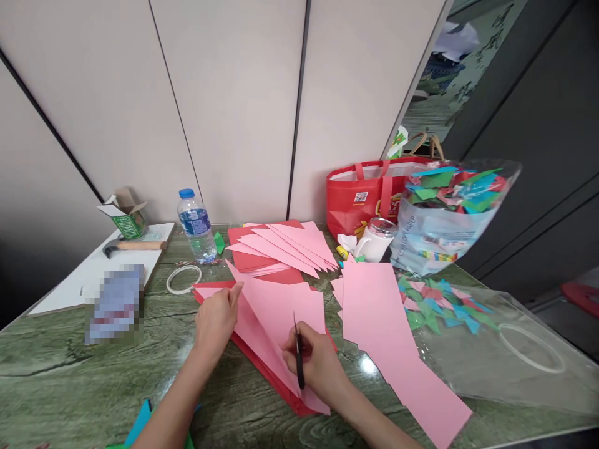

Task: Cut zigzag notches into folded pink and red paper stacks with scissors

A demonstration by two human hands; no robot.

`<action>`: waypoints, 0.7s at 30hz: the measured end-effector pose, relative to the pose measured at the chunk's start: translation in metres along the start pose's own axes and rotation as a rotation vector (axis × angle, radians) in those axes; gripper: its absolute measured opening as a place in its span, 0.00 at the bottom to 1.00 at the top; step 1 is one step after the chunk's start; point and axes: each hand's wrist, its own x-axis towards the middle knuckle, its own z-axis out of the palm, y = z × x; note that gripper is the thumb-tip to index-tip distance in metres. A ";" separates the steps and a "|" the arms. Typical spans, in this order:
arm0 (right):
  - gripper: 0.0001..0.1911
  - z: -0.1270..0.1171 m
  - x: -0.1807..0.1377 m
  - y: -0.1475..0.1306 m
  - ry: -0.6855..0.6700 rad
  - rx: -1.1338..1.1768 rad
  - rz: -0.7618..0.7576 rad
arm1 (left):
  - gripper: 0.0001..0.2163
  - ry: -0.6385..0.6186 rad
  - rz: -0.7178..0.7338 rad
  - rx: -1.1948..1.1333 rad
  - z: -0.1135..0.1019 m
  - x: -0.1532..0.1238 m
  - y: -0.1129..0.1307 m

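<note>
Left grip (pixel 216 321): closed — thumb and curled fingers appear to pinch the lifted flap at 10 o'clock of the middle sheet.
Right grip (pixel 322 363): closed around a black-handled cutting tool (pixel 300 368), blade toward 12 o'clock.
Middle pink sheet (pixel 290 299): at the centre of the counter (pixel 47 368), over red paper (pixel 214 285); a slanting edge runs from 11 to 5 o'clock. Judged in mid-work — whether the two parts are fully separated cannot be told.
Slanted pink pieces (pixel 299 246): fanned at 12 o'clock on more red paper; apparently the portion done.
Pink rectangles (pixel 374 305): overlapping, from 3 to 4 o'clock; squared corners suggest stock left to divide.
Small coloured pieces (pixel 449 305): heaped at 2 o'clock, just below a clear bag (pixel 421 243) of similar ones; seemingly an accumulated output.
</note>
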 end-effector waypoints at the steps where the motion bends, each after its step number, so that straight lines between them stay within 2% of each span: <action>1: 0.07 0.000 0.000 -0.001 0.032 0.004 -0.012 | 0.25 -0.066 0.006 -0.051 0.001 -0.001 0.000; 4: 0.05 0.002 -0.001 -0.012 0.063 -0.054 -0.126 | 0.26 -0.262 0.004 -0.243 0.003 -0.006 0.004; 6: 0.06 0.006 -0.001 -0.021 0.040 -0.109 -0.221 | 0.23 -0.355 0.001 -0.373 0.004 -0.011 0.007; 7: 0.06 0.007 0.000 -0.025 0.015 -0.128 -0.258 | 0.21 -0.414 -0.002 -0.469 0.003 -0.012 0.008; 8: 0.06 0.008 0.001 -0.029 -0.018 -0.137 -0.287 | 0.19 -0.506 -0.034 -0.659 0.002 -0.014 0.008; 10: 0.07 0.007 0.007 -0.032 -0.051 -0.121 -0.317 | 0.16 -0.577 -0.068 -0.855 -0.002 -0.014 0.007; 12: 0.08 -0.002 0.017 -0.030 0.035 -0.070 -0.313 | 0.15 -0.559 -0.070 -0.924 -0.006 -0.011 0.005; 16: 0.17 -0.032 0.044 -0.010 0.481 0.043 -0.228 | 0.16 -0.430 0.018 -1.009 -0.011 -0.007 0.003; 18: 0.21 -0.045 0.054 0.002 0.524 0.200 -0.135 | 0.17 -0.357 0.062 -1.053 -0.010 -0.006 0.003; 21: 0.26 -0.051 0.060 0.017 0.442 0.451 0.001 | 0.17 -0.266 0.086 -1.071 -0.006 -0.004 0.003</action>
